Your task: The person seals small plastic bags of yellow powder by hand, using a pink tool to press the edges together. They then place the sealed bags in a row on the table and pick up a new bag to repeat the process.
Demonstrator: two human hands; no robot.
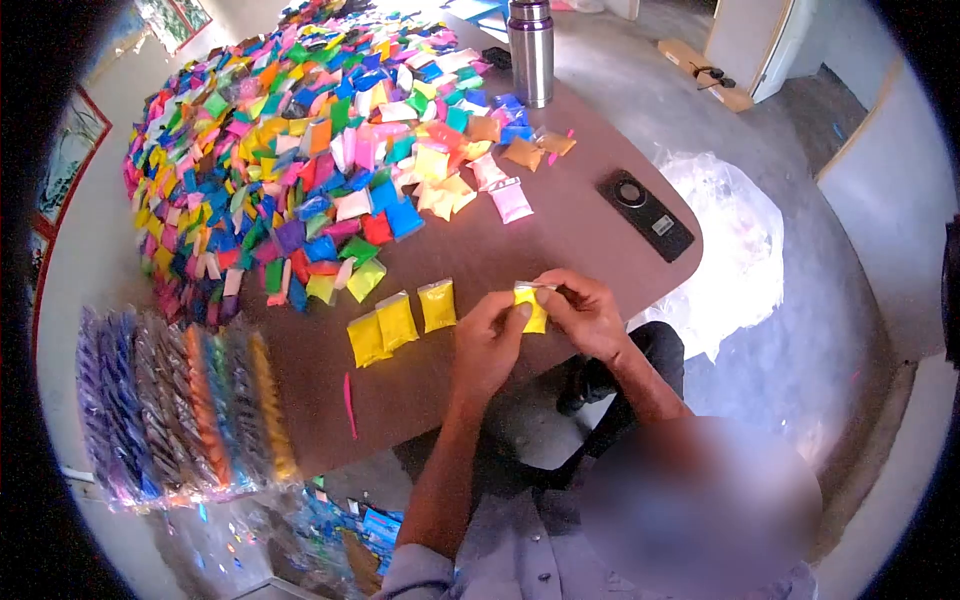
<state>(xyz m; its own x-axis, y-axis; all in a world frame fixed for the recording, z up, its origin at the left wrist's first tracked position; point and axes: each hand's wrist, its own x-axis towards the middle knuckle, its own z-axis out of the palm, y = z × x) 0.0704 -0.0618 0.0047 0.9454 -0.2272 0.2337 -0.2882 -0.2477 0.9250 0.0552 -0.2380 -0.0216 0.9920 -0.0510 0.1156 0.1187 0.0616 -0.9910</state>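
Between my two hands, over the table's front edge, is a small yellow packet (532, 312). My left hand (492, 335) pinches its left side, with thumb and fingers pressed together. On the right, my right hand (582, 312) grips the packet's upper right edge. Three more yellow packets lie to the left of my hands: one (437, 306) closest to my left hand, another (396, 320) beside it, and a third (367, 340) at the far left of the row. A thin pink strip (350, 406) rests nearer the table's front edge.
A large heap of colourful packets (300, 150) covers the back left of the brown table (600, 130). Bundled twisted strips in clear plastic (185, 405) lie at the left. A steel flask (532, 60) stands at the back; a black scale (646, 214) lies right. Plastic sheeting (735, 240) is beyond.
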